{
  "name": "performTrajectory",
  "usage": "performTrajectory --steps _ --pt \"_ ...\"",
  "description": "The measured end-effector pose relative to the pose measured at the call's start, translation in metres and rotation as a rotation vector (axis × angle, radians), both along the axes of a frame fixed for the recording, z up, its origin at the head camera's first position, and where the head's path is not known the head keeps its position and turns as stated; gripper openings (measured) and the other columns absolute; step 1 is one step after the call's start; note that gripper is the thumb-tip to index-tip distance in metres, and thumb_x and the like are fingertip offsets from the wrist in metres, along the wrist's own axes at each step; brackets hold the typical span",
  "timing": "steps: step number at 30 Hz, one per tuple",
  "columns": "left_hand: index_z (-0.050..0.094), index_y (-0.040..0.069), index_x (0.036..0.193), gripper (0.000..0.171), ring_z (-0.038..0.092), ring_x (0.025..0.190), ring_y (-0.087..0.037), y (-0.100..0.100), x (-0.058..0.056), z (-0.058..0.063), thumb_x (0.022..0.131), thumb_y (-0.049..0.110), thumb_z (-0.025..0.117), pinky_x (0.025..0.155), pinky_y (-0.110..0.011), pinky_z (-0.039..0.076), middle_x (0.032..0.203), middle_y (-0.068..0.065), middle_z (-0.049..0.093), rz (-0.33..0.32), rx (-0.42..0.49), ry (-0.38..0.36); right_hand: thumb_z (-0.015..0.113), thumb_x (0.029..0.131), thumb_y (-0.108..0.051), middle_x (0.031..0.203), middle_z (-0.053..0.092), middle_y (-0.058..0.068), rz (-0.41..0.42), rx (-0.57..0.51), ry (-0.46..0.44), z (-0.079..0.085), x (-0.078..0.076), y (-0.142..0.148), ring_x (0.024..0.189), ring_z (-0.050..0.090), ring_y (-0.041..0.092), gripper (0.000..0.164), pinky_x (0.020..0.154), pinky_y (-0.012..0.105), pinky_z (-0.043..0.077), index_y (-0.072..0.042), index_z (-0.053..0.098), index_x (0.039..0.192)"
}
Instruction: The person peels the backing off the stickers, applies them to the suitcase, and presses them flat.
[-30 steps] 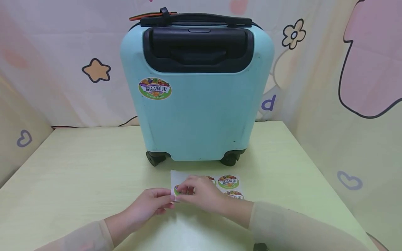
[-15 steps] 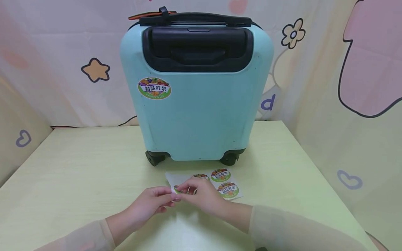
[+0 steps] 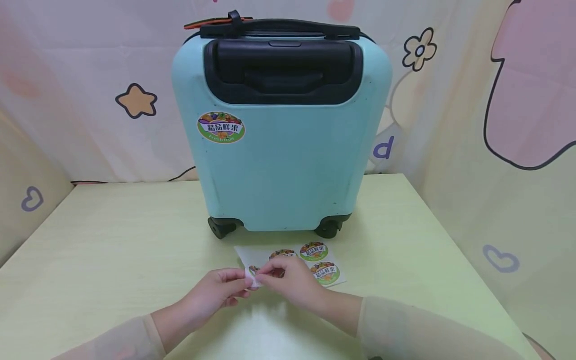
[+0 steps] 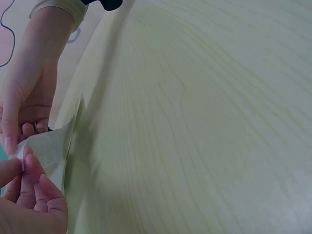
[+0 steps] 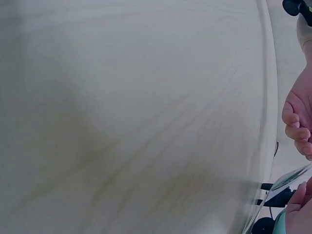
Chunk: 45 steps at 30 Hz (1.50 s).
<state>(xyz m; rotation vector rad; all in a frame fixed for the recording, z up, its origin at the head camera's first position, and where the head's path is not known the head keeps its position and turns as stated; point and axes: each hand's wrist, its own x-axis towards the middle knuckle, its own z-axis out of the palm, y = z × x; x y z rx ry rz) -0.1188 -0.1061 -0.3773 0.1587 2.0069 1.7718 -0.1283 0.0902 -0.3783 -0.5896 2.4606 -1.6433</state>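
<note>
A white sheet of oval fruit stickers (image 3: 250, 254) is tilted up off the table in front of the suitcase. My left hand (image 3: 215, 291) pinches its near left corner between thumb and fingers. Bent over the sheet, my right hand (image 3: 294, 282) has thumb and index finger pinched at the edge of the near left sticker (image 3: 253, 270), mostly covering it. Stickers show to the right of that hand, such as the near right sticker (image 3: 326, 273). In the left wrist view, the sheet's pale underside (image 4: 48, 151) faces the camera, and fingertips of both hands meet at its corner.
A light blue suitcase (image 3: 288, 165) stands upright on the pale table (image 3: 112, 240), on black wheels (image 3: 330, 228). One oval fruit sticker (image 3: 221, 127) is on its upper left. Patterned cloth (image 3: 81, 75) hangs behind and at the sides.
The sheet has turned and lifted a little at the near left, shifting left at its right end. My right fingertips have moved slightly over the near left sticker; the left hand keeps its pinch.
</note>
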Motion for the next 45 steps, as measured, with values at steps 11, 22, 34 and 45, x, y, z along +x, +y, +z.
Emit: performTrajectory --steps 11,22,34,45 --pt "0.063 -0.004 0.108 0.031 0.059 0.080 -0.014 -0.004 0.000 -0.007 0.091 0.022 0.061 0.070 -0.030 0.047 0.095 -0.006 0.068 0.039 -0.067 -0.056 0.070 0.083 -0.013 0.079 0.065 0.000 -0.078 -0.034 0.002 0.003 -0.007 0.005 0.067 0.055 0.009 0.010 0.059 0.020 0.046 -0.003 0.071 0.085" --pt "0.063 -0.005 0.107 0.031 0.060 0.078 -0.013 -0.005 0.001 -0.005 0.089 0.020 0.062 0.068 -0.027 0.046 0.093 -0.006 0.069 0.070 -0.073 -0.070 0.070 0.083 -0.013 0.082 0.068 0.003 -0.136 -0.073 -0.001 0.010 -0.011 0.013 0.069 0.059 0.012 0.011 0.063 0.023 0.050 -0.003 0.072 0.087" --pt "0.065 -0.004 0.102 0.028 0.060 0.075 -0.011 -0.009 0.003 -0.003 0.087 0.019 0.064 0.064 -0.026 0.045 0.089 -0.005 0.069 0.080 -0.107 -0.063 0.069 0.084 -0.011 0.083 0.068 0.004 -0.234 -0.078 -0.005 0.016 -0.015 0.023 0.072 0.059 0.013 0.009 0.067 0.028 0.049 -0.003 0.072 0.088" --pt "0.064 -0.004 0.102 0.027 0.061 0.074 -0.012 -0.011 0.005 -0.002 0.087 0.018 0.064 0.063 -0.026 0.045 0.089 -0.006 0.070 0.115 -0.138 -0.074 0.069 0.084 -0.013 0.082 0.066 0.004 -0.289 -0.105 -0.045 0.023 -0.016 0.033 0.071 0.055 0.014 0.009 0.053 0.029 0.047 -0.006 0.071 0.087"
